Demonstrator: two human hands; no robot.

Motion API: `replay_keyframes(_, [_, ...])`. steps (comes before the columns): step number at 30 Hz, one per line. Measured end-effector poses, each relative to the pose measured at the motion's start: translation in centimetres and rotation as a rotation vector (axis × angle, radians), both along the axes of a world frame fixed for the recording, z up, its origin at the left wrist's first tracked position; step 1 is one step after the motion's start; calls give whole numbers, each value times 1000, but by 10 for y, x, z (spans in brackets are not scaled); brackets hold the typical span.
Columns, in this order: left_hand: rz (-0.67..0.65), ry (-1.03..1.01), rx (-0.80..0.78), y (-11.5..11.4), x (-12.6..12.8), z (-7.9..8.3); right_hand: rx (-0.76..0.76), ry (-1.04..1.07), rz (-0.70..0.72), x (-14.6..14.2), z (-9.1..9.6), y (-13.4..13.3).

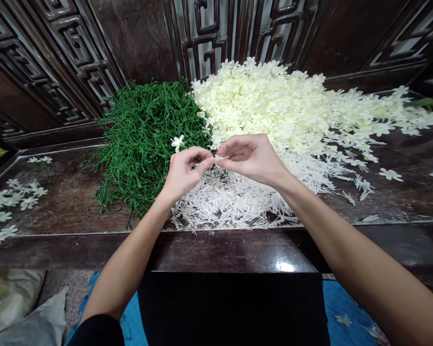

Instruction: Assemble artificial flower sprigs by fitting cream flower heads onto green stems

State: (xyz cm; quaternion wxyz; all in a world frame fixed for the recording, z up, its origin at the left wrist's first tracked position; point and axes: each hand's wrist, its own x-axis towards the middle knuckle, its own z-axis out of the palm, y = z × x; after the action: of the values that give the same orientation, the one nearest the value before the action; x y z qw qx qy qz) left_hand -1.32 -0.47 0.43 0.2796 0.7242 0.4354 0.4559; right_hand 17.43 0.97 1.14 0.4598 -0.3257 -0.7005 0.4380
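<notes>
**Fingers meet beside a tangled heap of thin, green, plastic-looking stems [140,129]**

The bare left hand [185,173] is at the green heap's right side, its thumb and forefinger pressed together on one end of a small, slender, pale cream piece [221,157]. The bare right hand [256,156], farther right of the heap, pinches the same piece between thumb and fingers. Whether the left fingers also grip a stem, I cannot tell. A small white flower with several petals [178,142] shows just beyond the left hand, against the heap.

Touching the heap on its right is a broad mound of creamy white, flower-shaped petals [263,105]; nearer the person, to the heap's front right, lies a pile of thin, white, stick-like strands [234,204]. Well to the heap's left sits a loose cluster of white flowers [2,211]. All these rest on a dark brown wooden worktop [67,204]. Behind the heap stands a dark, carved wooden lattice panel [195,41].
</notes>
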Motion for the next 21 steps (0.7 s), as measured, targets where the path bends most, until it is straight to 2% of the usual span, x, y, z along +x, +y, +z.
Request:
replay_keyframes(10, [25, -11, -32, 0, 2, -1, 30, 15, 55, -2, -6, 2])
replay_keyframes(15, [-16, -21, -39, 0, 0, 2, -28, -19, 60, 3, -1, 1])
replay_keyframes(21, [-4, -29, -34, 1, 1, 0, 10, -71, 35, 3, 3, -1])
